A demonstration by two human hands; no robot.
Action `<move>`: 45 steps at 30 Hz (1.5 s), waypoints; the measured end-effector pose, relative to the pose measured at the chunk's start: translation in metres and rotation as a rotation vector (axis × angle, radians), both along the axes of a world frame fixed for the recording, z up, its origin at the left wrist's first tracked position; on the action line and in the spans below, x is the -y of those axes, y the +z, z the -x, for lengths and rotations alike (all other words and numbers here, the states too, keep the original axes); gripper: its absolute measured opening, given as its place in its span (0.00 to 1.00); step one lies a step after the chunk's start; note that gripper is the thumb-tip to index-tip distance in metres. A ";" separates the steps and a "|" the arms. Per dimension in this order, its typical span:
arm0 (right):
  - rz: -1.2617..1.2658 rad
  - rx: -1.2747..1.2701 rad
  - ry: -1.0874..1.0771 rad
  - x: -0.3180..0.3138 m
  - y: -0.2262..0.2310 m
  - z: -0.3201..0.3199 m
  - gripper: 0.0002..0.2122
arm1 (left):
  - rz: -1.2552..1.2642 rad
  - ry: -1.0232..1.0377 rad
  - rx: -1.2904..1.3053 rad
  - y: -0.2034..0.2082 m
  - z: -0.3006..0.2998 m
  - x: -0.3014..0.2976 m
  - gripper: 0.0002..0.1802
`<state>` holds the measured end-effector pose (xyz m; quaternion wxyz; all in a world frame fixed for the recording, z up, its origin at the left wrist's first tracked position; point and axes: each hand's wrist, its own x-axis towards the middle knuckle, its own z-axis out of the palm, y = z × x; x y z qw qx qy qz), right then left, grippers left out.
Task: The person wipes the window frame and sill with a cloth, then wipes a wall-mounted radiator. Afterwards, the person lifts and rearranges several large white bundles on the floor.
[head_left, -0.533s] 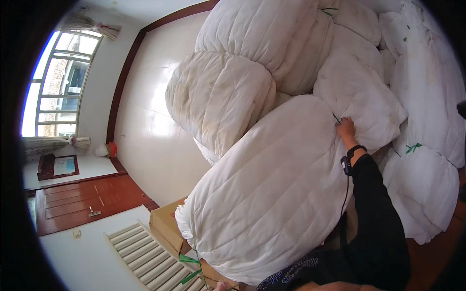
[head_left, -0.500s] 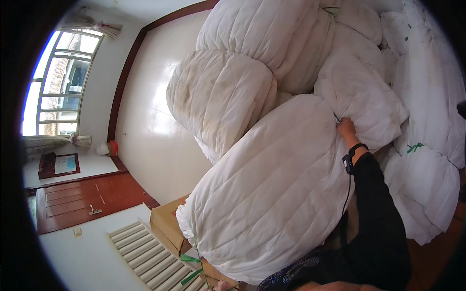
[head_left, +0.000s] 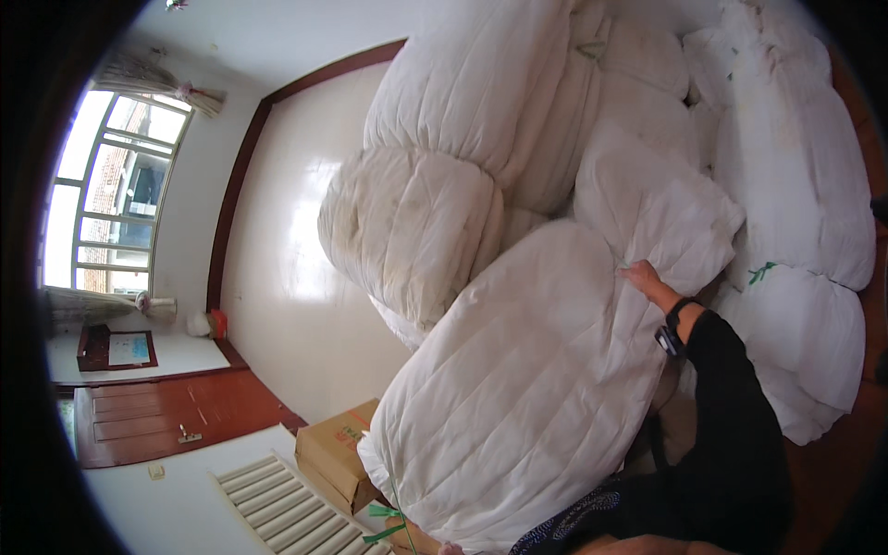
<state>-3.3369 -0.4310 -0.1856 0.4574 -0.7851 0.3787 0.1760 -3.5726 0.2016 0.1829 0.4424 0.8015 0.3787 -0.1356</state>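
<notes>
A large white quilted bundle (head_left: 518, 370), cinched at a waist near its far end, lies in front of me. My right hand (head_left: 647, 280) is closed at that waist, its fingers pinched on what looks like a thin cord around the bundle. A black band and a small dark device circle the right wrist. Only a bit of my left hand (head_left: 450, 549) shows at the lower edge, beside the bundle's near end; its fingers are mostly hidden. Close to it, a green strap (head_left: 384, 536) and a thin green cord hang at the bundle's near left corner.
More white bundles (head_left: 412, 231) are piled behind, and a tall stack (head_left: 800, 185) with a green tie (head_left: 762, 272) stands on the right. A cardboard box (head_left: 338, 449) sits left of the near end, by a white radiator (head_left: 287, 509). A red-brown door (head_left: 176, 416) is further left.
My right hand has shifted slightly left and lower in view, still at the bundle's waist. The whole view has tilted, showing more of the cardboard box. Less of my left hand shows.
</notes>
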 end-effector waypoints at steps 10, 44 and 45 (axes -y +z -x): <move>0.121 0.651 0.017 0.057 0.308 -0.066 0.20 | 0.091 -0.160 0.193 0.045 -0.105 0.045 0.14; -0.315 -0.163 -0.530 -0.046 0.241 0.002 0.07 | -0.594 -0.982 0.141 -0.034 -0.668 0.233 0.33; -0.346 -0.141 -0.596 -0.045 0.244 0.023 0.08 | -0.618 -0.970 0.168 -0.030 -0.666 0.235 0.33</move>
